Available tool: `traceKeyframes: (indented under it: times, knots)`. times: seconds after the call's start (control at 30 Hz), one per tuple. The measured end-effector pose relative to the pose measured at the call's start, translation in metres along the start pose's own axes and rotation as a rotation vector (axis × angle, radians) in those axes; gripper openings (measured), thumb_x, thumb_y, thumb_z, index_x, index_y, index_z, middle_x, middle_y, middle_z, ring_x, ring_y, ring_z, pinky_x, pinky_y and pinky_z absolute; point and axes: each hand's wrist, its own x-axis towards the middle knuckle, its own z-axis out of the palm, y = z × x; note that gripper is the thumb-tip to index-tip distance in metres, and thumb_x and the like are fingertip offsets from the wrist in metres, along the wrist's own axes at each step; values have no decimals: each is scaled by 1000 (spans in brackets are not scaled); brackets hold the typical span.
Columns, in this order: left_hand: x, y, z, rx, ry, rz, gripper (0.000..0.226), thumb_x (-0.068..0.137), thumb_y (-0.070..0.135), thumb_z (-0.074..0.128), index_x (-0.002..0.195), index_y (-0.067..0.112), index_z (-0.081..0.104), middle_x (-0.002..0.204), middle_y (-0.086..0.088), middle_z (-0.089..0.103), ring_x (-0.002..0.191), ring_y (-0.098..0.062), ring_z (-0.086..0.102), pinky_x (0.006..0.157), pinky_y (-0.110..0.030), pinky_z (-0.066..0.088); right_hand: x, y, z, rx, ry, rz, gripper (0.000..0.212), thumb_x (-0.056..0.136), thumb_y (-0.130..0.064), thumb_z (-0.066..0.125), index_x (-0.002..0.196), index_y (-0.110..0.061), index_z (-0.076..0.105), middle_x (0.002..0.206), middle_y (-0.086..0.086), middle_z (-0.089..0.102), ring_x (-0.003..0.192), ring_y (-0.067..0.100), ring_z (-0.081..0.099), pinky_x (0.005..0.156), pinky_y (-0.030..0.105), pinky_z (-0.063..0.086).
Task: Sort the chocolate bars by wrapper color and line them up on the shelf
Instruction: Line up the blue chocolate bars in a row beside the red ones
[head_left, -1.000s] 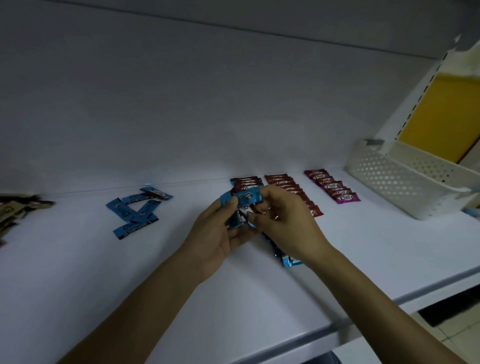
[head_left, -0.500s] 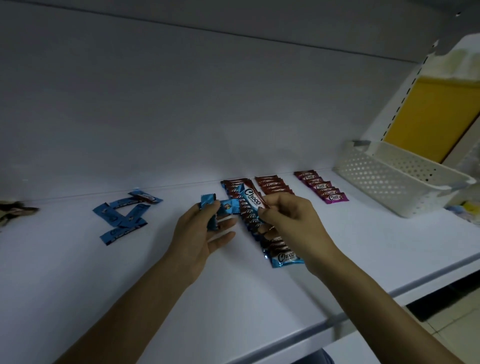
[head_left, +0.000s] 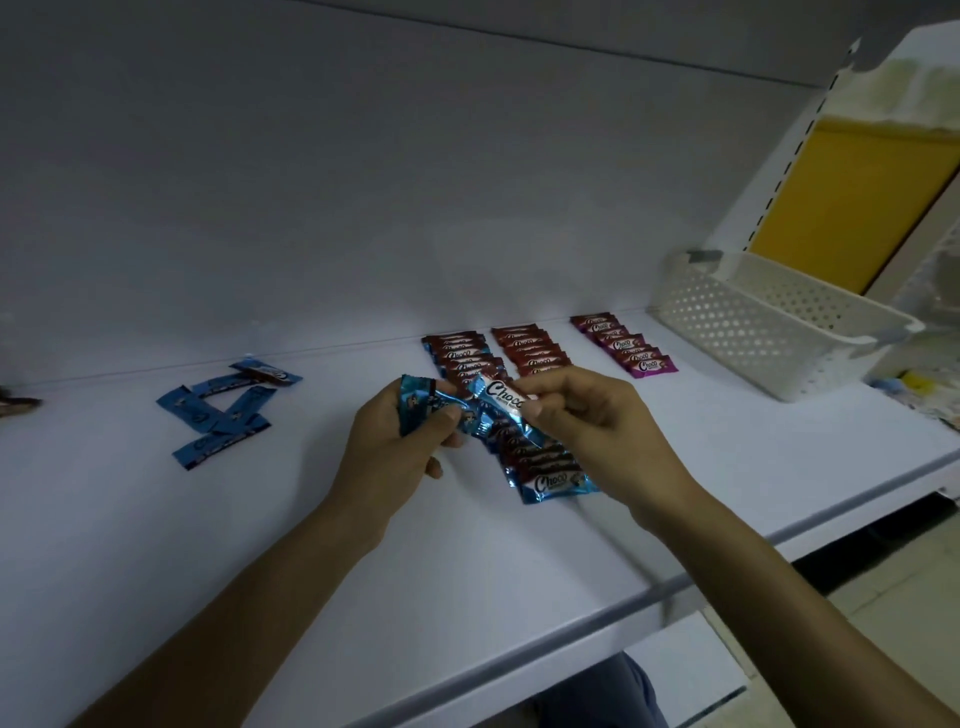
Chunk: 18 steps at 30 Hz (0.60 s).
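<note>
Right now the right hand (head_left: 587, 431) pinches one blue Choco bar (head_left: 498, 396) by its end, fingers (head_left: 558, 387) closed on it, just above the blue row (head_left: 545, 475) on the shelf (head_left: 519, 571). The left hand (head_left: 400, 457) grips a small bunch of blue bars (head_left: 418, 410), fingers curled round them. Risks: the pinch is only at the end of a slick foil wrapper, so the bar could slip and knock the overlapped row askew. The bunch looks loosely held, so one may slide out. A crooked set-down could drift into the red row (head_left: 530, 353) just beside. The loose blue pile (head_left: 223, 415) at left is not yet lined up.
</note>
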Motion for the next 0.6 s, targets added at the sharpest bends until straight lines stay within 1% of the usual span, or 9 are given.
traceKeyframes:
  times: [0.07, 0.13, 0.23, 0.3, 0.33, 0.37, 0.47, 0.53, 0.6]
  knots:
    - [-1, -1, 1, 43, 0, 10, 9, 90, 13, 62, 100, 14, 63, 70, 2, 66, 48, 1, 56, 41, -14, 40, -7, 2, -11, 3, -14, 32, 9, 91, -9, 60, 91, -14, 67, 82, -2, 71, 75, 8, 68, 61, 17, 52]
    - [-1, -4, 1, 90, -1, 24, 8, 90, 15, 63, 97, 15, 63, 63, 6, 63, 47, 1, 53, 41, -13, 39, -16, 7, -25, -125, -42, 12, 12, 91, -11, 59, 84, -19, 64, 88, 0, 71, 82, 7, 67, 67, 19, 54]
    - [-1, -7, 3, 116, -21, 64, 7, 89, 12, 64, 94, 16, 62, 58, 12, 61, 49, 2, 52, 43, -12, 39, -28, 17, -44, -438, -129, -45, 13, 89, -14, 62, 84, -25, 66, 90, -10, 67, 81, -4, 59, 67, 8, 43]
    - [-2, -8, 4, 113, -20, 98, 10, 87, 9, 66, 96, 12, 64, 58, 15, 60, 50, 4, 52, 45, -9, 39, -33, 25, -52, -555, -186, -48, 12, 87, -16, 65, 87, -28, 69, 95, -11, 64, 87, -2, 56, 71, 5, 39]
    - [-2, -9, 4, 111, -22, 109, 11, 86, 8, 66, 97, 9, 64, 56, 17, 60, 50, 5, 53, 46, -7, 38, -34, 30, -53, -615, -205, -58, 14, 86, -17, 67, 87, -31, 69, 97, -12, 63, 90, 1, 55, 74, 8, 40]
    - [-2, -10, 5, 112, -22, 115, 13, 85, 7, 66, 98, 8, 65, 54, 19, 60, 50, 6, 53, 46, -7, 38, -34, 34, -52, -683, -210, -70, 14, 85, -19, 67, 89, -33, 70, 98, -13, 62, 92, 3, 53, 79, 16, 42]
    - [-3, -10, 5, 126, -10, 116, 18, 84, 9, 68, 102, 9, 66, 62, 15, 59, 50, 4, 52, 45, -9, 38, -34, 42, -44, -826, -127, -134, 13, 85, -25, 69, 96, -29, 73, 101, -11, 60, 99, 10, 51, 85, 36, 44]
    - [-2, -11, 5, 155, 0, 120, 17, 83, 10, 69, 100, 12, 65, 69, 10, 60, 51, 4, 52, 45, -10, 40, -33, 42, -40, -863, -64, -199, 14, 84, -25, 70, 97, -29, 74, 103, -8, 62, 100, 14, 52, 81, 37, 41]
    - [-1, -11, 5, 178, 11, 120, 13, 83, 11, 70, 95, 16, 65, 71, 8, 61, 51, 2, 51, 46, -11, 41, -31, 41, -37, -905, -27, -237, 15, 85, -24, 69, 99, -27, 73, 106, -7, 62, 102, 14, 51, 77, 31, 32]
